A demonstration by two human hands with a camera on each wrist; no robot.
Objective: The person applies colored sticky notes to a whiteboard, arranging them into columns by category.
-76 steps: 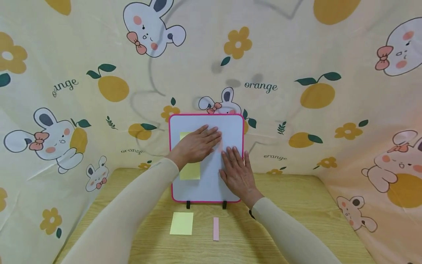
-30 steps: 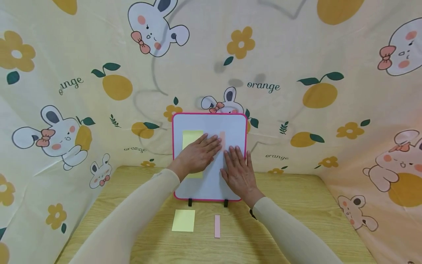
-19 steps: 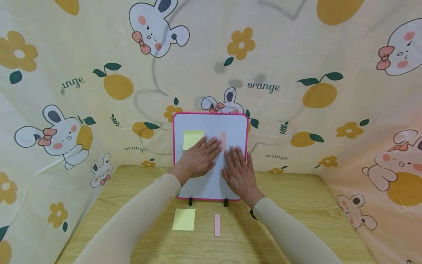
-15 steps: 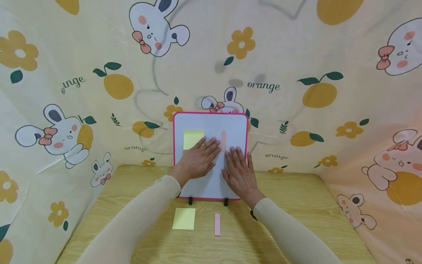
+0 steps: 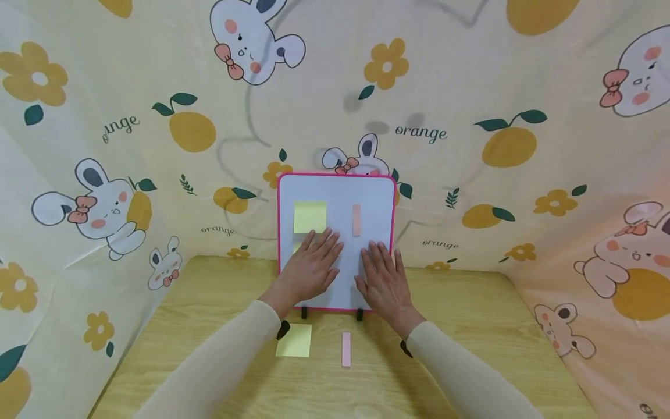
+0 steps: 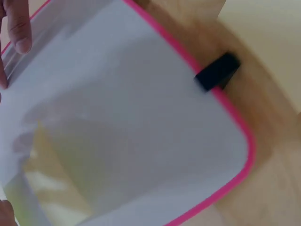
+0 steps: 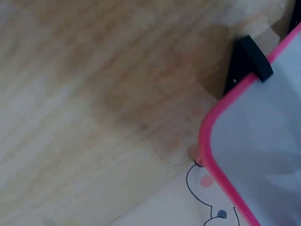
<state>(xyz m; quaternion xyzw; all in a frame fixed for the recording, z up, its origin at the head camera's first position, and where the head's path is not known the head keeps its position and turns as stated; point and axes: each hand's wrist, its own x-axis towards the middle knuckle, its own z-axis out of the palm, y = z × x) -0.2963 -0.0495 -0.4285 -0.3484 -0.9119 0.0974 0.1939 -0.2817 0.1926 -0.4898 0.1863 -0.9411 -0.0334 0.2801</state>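
A small whiteboard (image 5: pixel 335 189) with a pink rim stands upright on the table. My left hand (image 5: pixel 309 269) lies over its lower left part with fingers extended, hiding most of a lower yellow sticky note; in the left wrist view that yellow sticky note (image 6: pixel 54 183) slants away from the board. Just above the fingertips, an upper yellow sticky note (image 5: pixel 310 217) is on the board, with a narrow pink sticky strip (image 5: pixel 356 220) to its right. My right hand (image 5: pixel 386 285), fingers straight, rests against the board's lower right side, below the pink strip.
On the table (image 5: pixel 450 343) in front of the board lie a yellow sticky note (image 5: pixel 294 341), partly behind the left wrist, and a pink strip (image 5: pixel 346 349). Black stand feet (image 5: pixel 359 315) hold the board's bottom edge. A printed cloth (image 5: pixel 445 75) surrounds the table.
My left hand has slid down the board, uncovering the upper yellow note and the pink strip. The right hand stays at the lower right side. The head view has shifted slightly.
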